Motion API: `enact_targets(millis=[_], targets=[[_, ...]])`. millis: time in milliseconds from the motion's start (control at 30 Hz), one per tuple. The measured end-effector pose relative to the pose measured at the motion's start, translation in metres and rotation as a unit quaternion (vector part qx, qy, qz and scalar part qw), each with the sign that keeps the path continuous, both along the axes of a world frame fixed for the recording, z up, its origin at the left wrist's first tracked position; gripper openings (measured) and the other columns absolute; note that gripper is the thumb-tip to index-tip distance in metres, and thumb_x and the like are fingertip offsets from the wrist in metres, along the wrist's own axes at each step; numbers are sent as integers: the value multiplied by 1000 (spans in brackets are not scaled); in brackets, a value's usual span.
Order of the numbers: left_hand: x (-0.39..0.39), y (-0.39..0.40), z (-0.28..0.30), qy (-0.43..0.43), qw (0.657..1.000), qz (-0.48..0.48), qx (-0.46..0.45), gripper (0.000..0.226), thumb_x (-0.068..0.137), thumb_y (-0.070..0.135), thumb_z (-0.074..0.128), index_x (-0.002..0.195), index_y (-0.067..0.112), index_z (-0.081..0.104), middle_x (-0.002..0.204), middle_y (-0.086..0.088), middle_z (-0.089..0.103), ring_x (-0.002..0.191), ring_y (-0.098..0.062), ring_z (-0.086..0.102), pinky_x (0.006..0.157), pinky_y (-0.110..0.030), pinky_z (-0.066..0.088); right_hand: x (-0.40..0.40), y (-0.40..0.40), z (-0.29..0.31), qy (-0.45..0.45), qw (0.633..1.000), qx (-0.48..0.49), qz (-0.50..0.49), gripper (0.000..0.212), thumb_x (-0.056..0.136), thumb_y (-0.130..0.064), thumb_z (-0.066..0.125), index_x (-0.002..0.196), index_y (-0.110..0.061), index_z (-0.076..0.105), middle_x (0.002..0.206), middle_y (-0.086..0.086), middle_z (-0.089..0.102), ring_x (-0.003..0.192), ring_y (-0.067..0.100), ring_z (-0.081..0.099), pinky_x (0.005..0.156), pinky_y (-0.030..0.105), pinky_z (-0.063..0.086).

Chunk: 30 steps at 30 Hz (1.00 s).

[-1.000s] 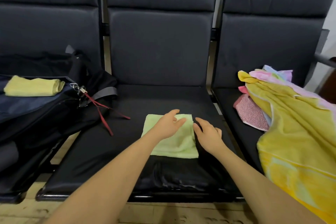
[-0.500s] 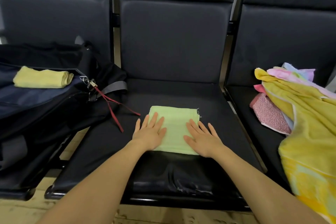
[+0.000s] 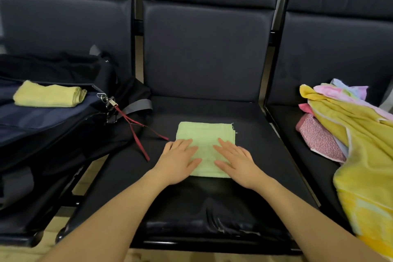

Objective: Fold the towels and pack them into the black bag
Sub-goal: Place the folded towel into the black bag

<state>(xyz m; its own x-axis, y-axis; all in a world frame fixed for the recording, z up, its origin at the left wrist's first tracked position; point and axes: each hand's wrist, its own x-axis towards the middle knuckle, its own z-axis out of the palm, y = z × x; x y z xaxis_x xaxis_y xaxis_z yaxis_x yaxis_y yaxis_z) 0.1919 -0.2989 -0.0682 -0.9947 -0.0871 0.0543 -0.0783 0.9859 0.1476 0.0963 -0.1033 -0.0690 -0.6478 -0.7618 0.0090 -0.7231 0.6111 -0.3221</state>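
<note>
A folded light green towel (image 3: 205,134) lies flat on the middle black seat (image 3: 212,198). My left hand (image 3: 177,162) rests palm down on its near left part, fingers spread. Flat on the near right part lies my right hand (image 3: 236,162). Neither hand grips anything. The black bag (image 3: 53,134) lies open on the left seat, with a folded yellow towel (image 3: 49,96) resting inside it.
On the right seat sits a heap of unfolded towels: a big yellow one (image 3: 365,166), a pink patterned one (image 3: 319,140) and pastel ones (image 3: 344,91) behind. A red strap (image 3: 138,134) trails from the bag's zipper onto the middle seat. Seat backs rise behind.
My hands went from handling the green towel's right side to lying flat on it, then slid slightly toward me. The towel now lies square and smooth.
</note>
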Motion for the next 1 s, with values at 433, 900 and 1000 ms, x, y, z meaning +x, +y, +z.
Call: enact_targets(millis=[433, 900, 1000], targets=[[19, -11, -3, 19, 997, -30, 65, 39, 91, 59, 46, 106, 24, 56, 110, 12, 50, 107, -10, 41, 96, -27, 27, 7, -6, 2, 26, 997, -76, -13, 18, 96, -36, 53, 103, -22, 62, 93, -19, 56, 100, 15, 48, 98, 24, 25], [21, -17, -1, 85, 955, 73, 273, 34, 93, 42, 56, 86, 9, 61, 84, -5, 60, 83, -22, 54, 93, -33, 33, 14, 15, 21, -76, 990, -39, -116, 33, 86, -55, 60, 110, -32, 59, 102, -13, 58, 104, 17, 28, 91, 26, 24], [21, -18, 3, 91, 950, 81, 288, 34, 94, 41, 54, 92, 8, 60, 83, -6, 59, 85, -22, 53, 89, -31, 33, 13, 19, 24, -28, 996, -2, -84, 27, 83, -45, 67, 101, -27, 58, 97, -15, 53, 102, 14, 38, 91, 28, 21]])
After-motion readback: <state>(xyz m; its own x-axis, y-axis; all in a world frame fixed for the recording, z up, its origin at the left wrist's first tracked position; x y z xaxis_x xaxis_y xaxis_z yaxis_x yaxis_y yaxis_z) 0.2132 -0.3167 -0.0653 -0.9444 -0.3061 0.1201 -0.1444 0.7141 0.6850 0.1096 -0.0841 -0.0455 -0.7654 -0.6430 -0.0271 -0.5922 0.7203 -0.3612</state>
